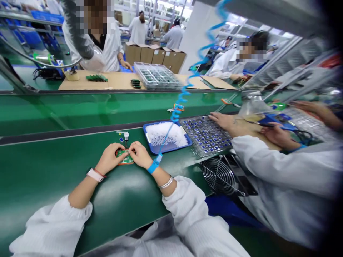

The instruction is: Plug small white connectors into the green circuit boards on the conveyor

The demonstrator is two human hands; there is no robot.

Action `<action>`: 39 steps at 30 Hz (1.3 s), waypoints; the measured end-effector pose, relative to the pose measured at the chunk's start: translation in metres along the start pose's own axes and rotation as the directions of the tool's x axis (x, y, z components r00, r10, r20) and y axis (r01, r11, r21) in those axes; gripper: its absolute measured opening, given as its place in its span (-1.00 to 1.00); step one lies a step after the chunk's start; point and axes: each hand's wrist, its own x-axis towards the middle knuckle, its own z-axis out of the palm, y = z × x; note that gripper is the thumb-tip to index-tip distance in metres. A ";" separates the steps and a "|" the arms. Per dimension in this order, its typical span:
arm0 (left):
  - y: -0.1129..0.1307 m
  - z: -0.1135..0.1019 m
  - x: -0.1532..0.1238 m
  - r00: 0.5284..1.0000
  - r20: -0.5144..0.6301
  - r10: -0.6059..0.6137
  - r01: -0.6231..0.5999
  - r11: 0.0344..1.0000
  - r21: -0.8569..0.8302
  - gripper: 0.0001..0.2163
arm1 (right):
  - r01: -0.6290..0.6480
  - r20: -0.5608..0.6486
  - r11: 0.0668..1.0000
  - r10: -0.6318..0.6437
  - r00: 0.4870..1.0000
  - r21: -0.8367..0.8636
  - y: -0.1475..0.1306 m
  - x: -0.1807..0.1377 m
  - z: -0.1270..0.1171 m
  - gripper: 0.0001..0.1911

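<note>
A small green circuit board [128,160] with an orange-red edge lies on the green bench between my hands. My left hand [111,157] is closed on its left side, thumb across the top face. At the board's upper right, the fingers of my right hand [139,154] are pinched together; whatever is between them is too small to make out. Just beyond the board sit a white connector with dark leads [126,136] and a small blue part [121,140]. A blue wrist strap [153,166] with a coiled cord circles my right wrist.
A blue tray [152,145] of small white pieces stands right of my hands. Beside it a clear tray of blue parts [206,137] lies under a co-worker's hand [223,121]. The coiled blue cord [184,93] hangs across the view. A metal fan guard [218,175] sits below the bench edge.
</note>
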 end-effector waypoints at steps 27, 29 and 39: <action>-0.088 -0.016 0.156 0.971 -0.237 -0.037 0.106 0.952 0.285 -0.36 | 0.095 -0.400 0.988 -0.038 0.916 0.124 -0.002 0.002 -0.026 -0.89; -0.099 -0.016 0.155 0.967 -0.248 -0.066 0.150 0.931 0.334 -0.34 | 0.098 -0.391 0.989 -0.046 0.919 0.113 -0.002 0.001 -0.026 -0.88; -0.096 -0.014 0.144 0.908 -0.404 0.108 0.091 0.891 0.444 -0.61 | 0.151 -0.355 0.986 -0.115 0.928 0.075 0.001 0.001 -0.024 -0.89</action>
